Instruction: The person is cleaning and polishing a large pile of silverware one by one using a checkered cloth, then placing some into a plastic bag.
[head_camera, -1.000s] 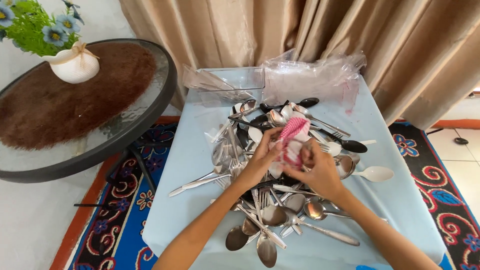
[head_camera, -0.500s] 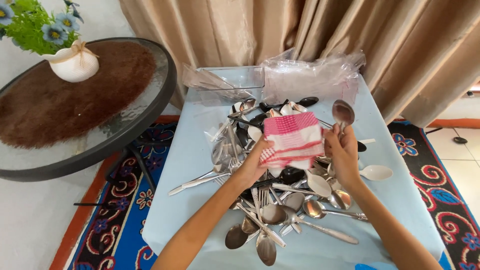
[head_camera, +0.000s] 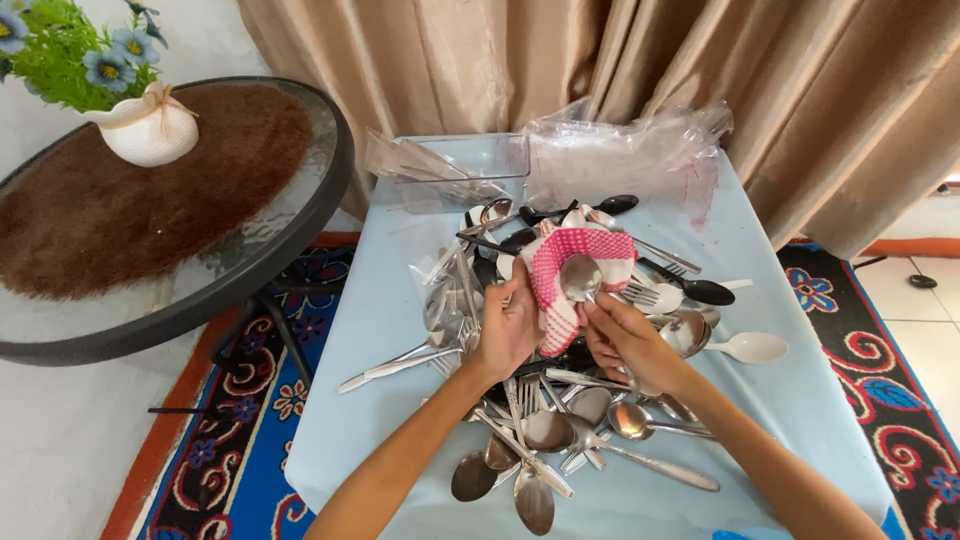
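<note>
My left hand (head_camera: 508, 330) grips a pink-and-white checked cloth (head_camera: 560, 268) above a heap of cutlery. My right hand (head_camera: 625, 335) holds a metal spoon (head_camera: 580, 276) by its handle, with the bowl laid against the cloth. Below both hands lies a big pile of metal spoons and forks (head_camera: 545, 430), mixed with black spoons (head_camera: 705, 291) and a white plastic spoon (head_camera: 752, 347), on a table with a light blue cover (head_camera: 390, 300).
A clear plastic box (head_camera: 440, 170) and crumpled clear plastic bags (head_camera: 625, 150) sit at the table's far end before tan curtains. To the left stands a round glass table (head_camera: 190, 270) with a brown mat and a white vase of flowers (head_camera: 148, 130). A patterned rug covers the floor.
The cloth was opened out by my left hand. My right hand raised a spoon to the right, then brought it back onto the cloth.
</note>
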